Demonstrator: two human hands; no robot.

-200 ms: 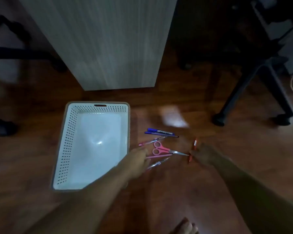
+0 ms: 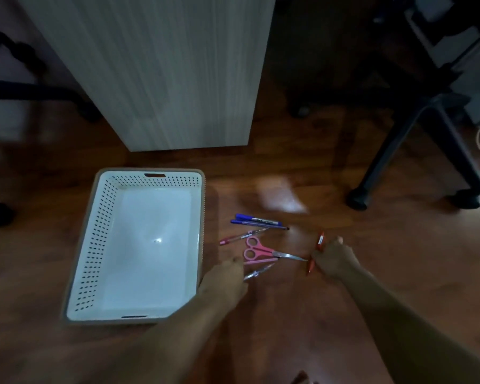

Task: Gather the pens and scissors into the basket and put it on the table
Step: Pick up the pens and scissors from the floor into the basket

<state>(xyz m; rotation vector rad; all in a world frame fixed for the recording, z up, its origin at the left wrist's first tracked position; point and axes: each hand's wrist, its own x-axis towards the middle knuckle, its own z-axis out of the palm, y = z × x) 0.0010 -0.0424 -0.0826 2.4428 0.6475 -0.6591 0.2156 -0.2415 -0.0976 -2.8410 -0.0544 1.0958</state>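
Head-camera view, looking down at a dim wooden floor (image 2: 288,314): a person reaches with both hands toward stationery scattered just to the right of a white perforated basket (image 2: 106,217), which sits empty on the floor with its open top up and its long side toward the pile, a short carry for each piece. The right hand (image 2: 334,260) is curled around an orange pen (image 2: 319,242), whose two ends stick out above and below the fist; the grip looks closed, though blur hides the fingers. The left hand (image 2: 225,275) rests by the basket's near right corner, fingertips at the end of a clear pen (image 2: 258,271) and just short of a pink pen (image 2: 259,261); whether it has pinched either one cannot be told. Between the two hands lie pink scissors (image 2: 261,251), handles toward the basket and closed blades pointing at the right hand. Farther off, apart from both hands, lie a pink-capped pen (image 2: 243,236) and two blue pens (image 2: 258,220) side by side. Judging by the empty basket, gathering has only begun, and working from both ends of the pile lets each hand take what lies nearest. A pale cabinet panel (image 2: 164,73) and a chair base (image 2: 416,151) stand beyond; no tabletop is in view.
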